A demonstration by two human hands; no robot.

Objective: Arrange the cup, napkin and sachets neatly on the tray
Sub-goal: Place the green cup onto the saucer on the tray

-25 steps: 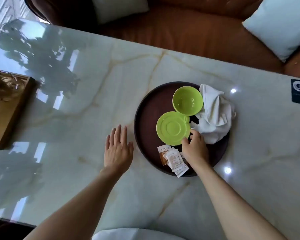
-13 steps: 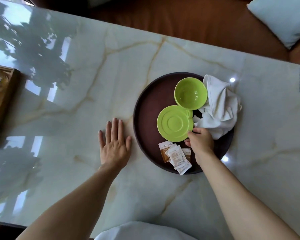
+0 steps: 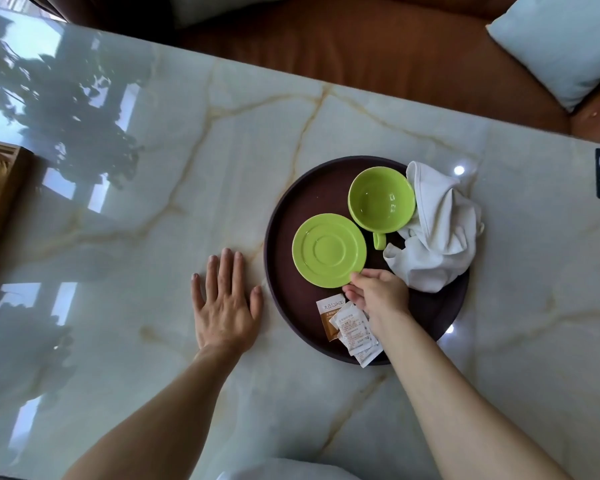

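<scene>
Dark brown round tray (image 3: pixel 284 237) with a low rim sits on the glossy pale marble table (image 3: pixel 222 150) with tan veining, right of centre in the head view. On the tray: a lime-green ceramic cup (image 3: pixel 381 199), upright and empty, at the far side, its handle pointing toward the camera; a lime-green round saucer (image 3: pixel 329 250) just beside it on the near left, flat on the tray, the two rims very close. A crumpled white cloth napkin (image 3: pixel 437 233) lies against the cup's right side and hangs over the tray's right rim. Sachets (image 3: pixel 352 327), one brown-and-white with printed lettering and several white ones, lie overlapped in a loose pile at the near rim, the lowest corner reaching past the edge. Right hand (image 3: pixel 381 294) is over the tray between saucer and sachets; its fingers (image 3: pixel 355 277) are curled, the tips at the saucer's near edge, thumb side close to the top sachet. Whether they actually pinch the saucer rim cannot be told. Left hand (image 3: pixel 226 306) lies palm-down on the marble just left of the tray, fingers extended and slightly spread, thumb close to the tray rim. A brown leather sofa (image 3: pixel 361 50) with a pale cushion (image 3: pixel 561 43) stands beyond the table.
</scene>
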